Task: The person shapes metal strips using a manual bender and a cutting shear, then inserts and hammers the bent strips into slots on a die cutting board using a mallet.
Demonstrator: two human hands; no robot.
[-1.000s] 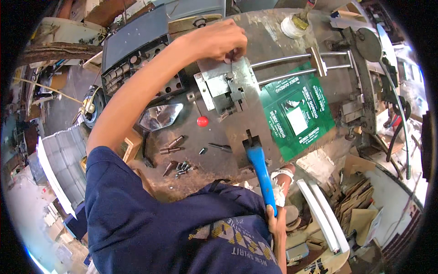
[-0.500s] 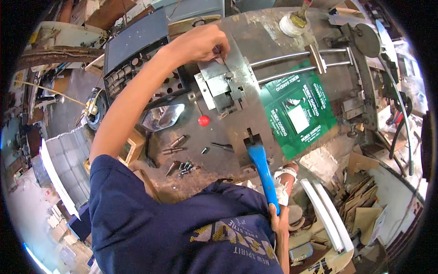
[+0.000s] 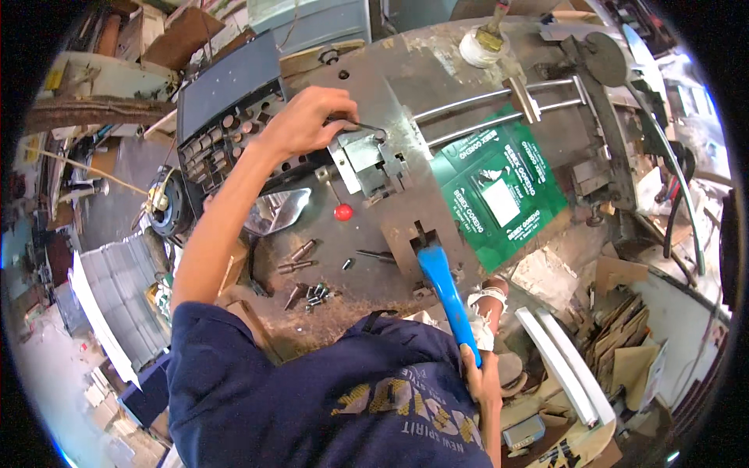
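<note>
My left hand [image 3: 308, 118] reaches out over a dark metal machine bed and grips a bent hex key [image 3: 365, 127] set into a grey metal clamp block [image 3: 368, 161]. My right hand [image 3: 481, 376], low near my body, holds the end of a long blue lever handle [image 3: 446, 292] that runs up into a slot in the steel plate [image 3: 421, 226]. A red knob [image 3: 342, 211] on a thin rod sits just below the block.
A green printed sheet [image 3: 499, 195] lies right of the block under two steel rods [image 3: 484, 109]. Loose bolts and screws [image 3: 312, 292] lie on the bed near my chest. A white pot with a brush [image 3: 481, 43] stands at the far edge. Cardboard scraps [image 3: 616, 343] pile at the right.
My left hand has swung the hex key leftward and slightly toward me at the clamp block. My right hand still holds the blue handle in the same place.
</note>
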